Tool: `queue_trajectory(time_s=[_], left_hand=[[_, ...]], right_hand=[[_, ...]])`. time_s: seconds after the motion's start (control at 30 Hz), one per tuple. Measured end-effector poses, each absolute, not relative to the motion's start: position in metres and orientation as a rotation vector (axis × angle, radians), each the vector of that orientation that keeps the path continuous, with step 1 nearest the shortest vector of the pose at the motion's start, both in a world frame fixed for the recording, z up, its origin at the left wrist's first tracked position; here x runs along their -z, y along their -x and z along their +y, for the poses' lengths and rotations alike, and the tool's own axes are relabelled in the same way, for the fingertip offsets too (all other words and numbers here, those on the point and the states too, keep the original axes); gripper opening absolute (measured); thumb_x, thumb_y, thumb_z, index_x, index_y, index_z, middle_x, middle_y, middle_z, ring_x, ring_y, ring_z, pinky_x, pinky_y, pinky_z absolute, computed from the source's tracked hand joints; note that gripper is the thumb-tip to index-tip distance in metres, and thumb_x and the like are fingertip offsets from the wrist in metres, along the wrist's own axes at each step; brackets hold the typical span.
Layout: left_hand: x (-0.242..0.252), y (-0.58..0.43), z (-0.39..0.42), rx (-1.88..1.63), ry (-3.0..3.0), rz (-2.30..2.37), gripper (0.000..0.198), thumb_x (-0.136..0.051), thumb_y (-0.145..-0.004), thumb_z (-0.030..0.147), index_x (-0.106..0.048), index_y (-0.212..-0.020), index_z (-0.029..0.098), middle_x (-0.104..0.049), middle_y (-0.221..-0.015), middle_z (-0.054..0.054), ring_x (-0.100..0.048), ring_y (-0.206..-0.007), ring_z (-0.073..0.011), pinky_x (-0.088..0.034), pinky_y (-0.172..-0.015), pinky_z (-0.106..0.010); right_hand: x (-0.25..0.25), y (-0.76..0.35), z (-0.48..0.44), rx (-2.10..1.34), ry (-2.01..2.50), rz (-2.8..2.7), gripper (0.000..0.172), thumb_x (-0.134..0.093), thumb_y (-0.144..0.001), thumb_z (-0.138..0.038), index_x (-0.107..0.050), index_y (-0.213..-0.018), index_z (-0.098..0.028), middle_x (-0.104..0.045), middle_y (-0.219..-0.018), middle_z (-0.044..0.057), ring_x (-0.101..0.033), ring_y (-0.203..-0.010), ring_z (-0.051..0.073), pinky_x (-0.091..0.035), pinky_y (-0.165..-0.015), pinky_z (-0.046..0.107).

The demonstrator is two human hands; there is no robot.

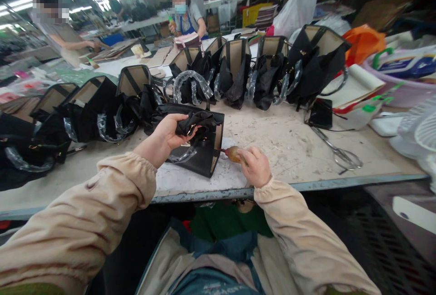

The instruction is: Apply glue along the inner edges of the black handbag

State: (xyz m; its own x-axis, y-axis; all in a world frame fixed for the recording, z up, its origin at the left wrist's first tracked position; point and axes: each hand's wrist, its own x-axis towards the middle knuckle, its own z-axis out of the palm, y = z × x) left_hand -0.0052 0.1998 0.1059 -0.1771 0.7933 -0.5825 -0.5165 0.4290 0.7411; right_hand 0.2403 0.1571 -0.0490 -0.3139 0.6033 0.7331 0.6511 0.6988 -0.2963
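A black handbag lies tilted on white paper near the table's front edge, its beige-edged opening facing right. My left hand is closed on black fabric of this bag at its upper part. In my right hand is a small amber bottle with a red tip, held sideways. The tip points left and is at or very near the bag's edge; whether it touches is too small to tell. A clear-wrapped handle hangs over the bag's front.
Several black handbags stand in a row behind and to the left. Scissors, a black phone-like object and a clear bottle lie at right, by a purple basin. Two people work across the table.
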Motion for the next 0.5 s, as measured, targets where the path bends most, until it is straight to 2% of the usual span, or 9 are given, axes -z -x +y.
queue_trajectory(time_s=[0.5], left_hand=[[-0.1057,0.0052,0.2015,-1.204,-0.263,1.294,0.034,-0.049,-0.074,0.008,-0.057,-0.107,0.007,-0.068,-0.068,-0.013,-0.061,-0.05,-0.0189,-0.052,-0.041,-0.025]], right_hand=[[0.0451,-0.2395,0.1564,-0.048,0.946,-2.007,0.014,-0.05,-0.09,-0.021,-0.059,-0.1,-0.019,-0.054,-0.081,0.005,-0.052,-0.073,0.018,-0.043,-0.061,0.029]])
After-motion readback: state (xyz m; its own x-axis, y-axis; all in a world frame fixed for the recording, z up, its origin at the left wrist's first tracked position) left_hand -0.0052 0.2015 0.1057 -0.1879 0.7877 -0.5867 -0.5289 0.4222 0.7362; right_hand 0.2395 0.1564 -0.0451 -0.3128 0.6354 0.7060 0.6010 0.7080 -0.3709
